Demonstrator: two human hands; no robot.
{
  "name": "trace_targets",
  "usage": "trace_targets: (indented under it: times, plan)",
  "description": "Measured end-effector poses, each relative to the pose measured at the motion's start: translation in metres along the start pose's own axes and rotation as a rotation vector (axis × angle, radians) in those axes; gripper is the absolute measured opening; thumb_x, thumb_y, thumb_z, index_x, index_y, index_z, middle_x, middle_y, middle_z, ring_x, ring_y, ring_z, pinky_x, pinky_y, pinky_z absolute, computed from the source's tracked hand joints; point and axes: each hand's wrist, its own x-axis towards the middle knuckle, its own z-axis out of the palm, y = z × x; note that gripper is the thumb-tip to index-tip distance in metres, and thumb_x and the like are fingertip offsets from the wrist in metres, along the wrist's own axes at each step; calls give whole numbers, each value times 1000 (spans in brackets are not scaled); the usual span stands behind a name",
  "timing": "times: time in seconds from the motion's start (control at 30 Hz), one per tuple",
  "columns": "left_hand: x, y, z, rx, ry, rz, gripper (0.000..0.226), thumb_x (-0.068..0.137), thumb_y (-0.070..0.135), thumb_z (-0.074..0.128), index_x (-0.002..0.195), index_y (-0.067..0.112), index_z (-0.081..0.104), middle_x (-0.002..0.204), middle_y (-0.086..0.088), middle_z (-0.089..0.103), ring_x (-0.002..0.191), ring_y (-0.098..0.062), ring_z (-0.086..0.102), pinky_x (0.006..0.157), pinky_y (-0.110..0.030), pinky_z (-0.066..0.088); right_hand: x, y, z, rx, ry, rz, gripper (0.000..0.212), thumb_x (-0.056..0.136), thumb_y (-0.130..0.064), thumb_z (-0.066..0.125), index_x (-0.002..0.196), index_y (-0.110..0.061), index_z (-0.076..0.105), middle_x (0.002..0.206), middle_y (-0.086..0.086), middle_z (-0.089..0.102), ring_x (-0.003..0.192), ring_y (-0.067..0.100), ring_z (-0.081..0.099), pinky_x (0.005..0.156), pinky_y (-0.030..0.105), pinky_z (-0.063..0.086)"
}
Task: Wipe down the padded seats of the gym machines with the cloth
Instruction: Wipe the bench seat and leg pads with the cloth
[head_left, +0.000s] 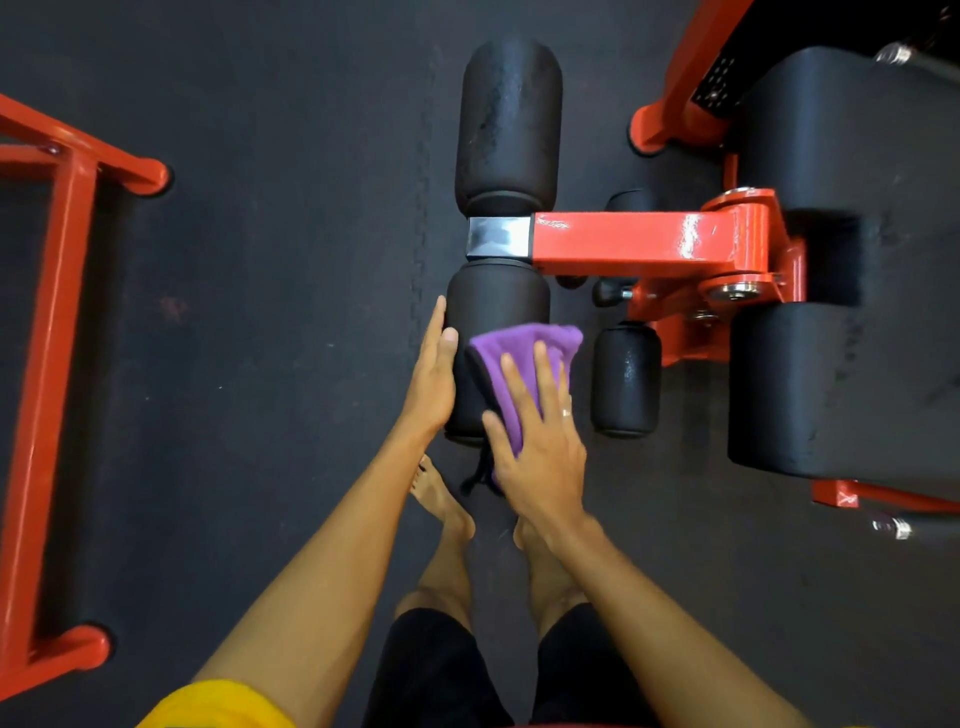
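Your right fingers (545, 379) lie straight and spread, pressing the purple cloth (524, 345) flat onto the near roller pad (496, 301). Your right hand (540, 447) covers the cloth's near half. Your left hand (434, 374), fingers straight and together, rests against that pad's left side. Beyond the steel collar (498, 238) lies the far roller pad (509, 119). To the right, a red arm (623, 241) runs to the black seat pad (841, 389).

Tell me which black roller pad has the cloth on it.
The near roller below the chrome sleeve: the right hand presses the purple cloth on it. The far roller and small roller are bare.
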Motion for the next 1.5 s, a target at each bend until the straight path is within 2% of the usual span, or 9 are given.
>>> trace_targets:
  times: [0.07, 0.17, 0.4, 0.53, 0.7, 0.87, 1.07, 1.27, 1.5]
  plan:
    - [13, -3, 0, -76, 3, -43, 54, 109, 44, 34, 160, 26, 27, 164, 13, 26, 144, 8, 23, 115, -6, 17, -10, 5, 4, 22, -8, -33, 58, 104, -51, 42, 159, -47, 23, 171, -14, 3, 158, 15, 1, 98, 46, 56]
    - [18, -11, 3, -268, 36, -218, 56, 103, 54, 42, 148, 22, 52, 149, 1, 55, 137, -11, 50, 120, -36, 35, 26, 5, 5, -7, 19, -102, 52, 105, -40, 45, 156, -44, 32, 170, -12, 15, 158, 25, 8, 101, 54, 52]
    - [2, 8, 14, -163, 77, -105, 53, 112, 38, 27, 161, 22, 21, 165, 10, 24, 148, 0, 25, 121, -21, 20, 117, -16, 0, -87, 50, -29, 52, 106, -39, 44, 157, -37, 36, 169, -5, 21, 157, 33, 11, 109, 58, 44]
    - [1, -2, 9, -257, 149, -180, 51, 107, 50, 35, 153, 27, 42, 153, 13, 45, 138, 0, 43, 117, -20, 31, 55, -11, 3, -120, 39, -86, 63, 100, -42, 51, 159, -34, 32, 171, 0, 13, 158, 32, 7, 112, 55, 40]
    - [40, -70, 4, -452, 48, -550, 116, 50, 101, 59, 137, 24, 63, 138, -2, 63, 129, -19, 58, 118, -43, 38, -12, -5, 3, -102, -23, -186, 51, 107, -43, 34, 155, -28, 43, 169, 1, 16, 155, 35, 12, 106, 65, 42]
    - [-7, 23, 24, -245, 210, -246, 55, 106, 48, 35, 155, 22, 40, 159, 3, 41, 144, -9, 38, 122, -30, 27, 63, -7, -4, -9, -52, -16, 61, 106, -24, 47, 160, -41, 25, 172, -8, 4, 158, 35, -2, 108, 62, 42]
    - [-11, 19, 22, -254, 250, -149, 47, 111, 33, 29, 157, 21, 34, 161, 5, 36, 146, -7, 35, 122, -29, 26, 95, -18, -12, -33, -45, 31, 60, 106, -32, 46, 161, -41, 22, 171, -8, 4, 158, 30, 0, 111, 59, 41]
    - [14, -1, 11, -291, 152, -462, 94, 77, 85, 35, 147, 25, 52, 147, 1, 56, 135, -17, 52, 120, -45, 34, -9, 12, -3, 90, -85, -23, 65, 105, -36, 53, 161, -40, 21, 172, -7, 0, 158, 19, -4, 119, 47, 35]
    - [-20, 31, 28, -198, 217, -329, 73, 98, 71, 20, 157, 31, 35, 161, 9, 37, 147, -12, 35, 125, -42, 22, 73, 1, -12, 58, -23, 4, 54, 107, -40, 46, 158, -42, 30, 171, -10, 11, 158, 20, 4, 116, 40, 35]
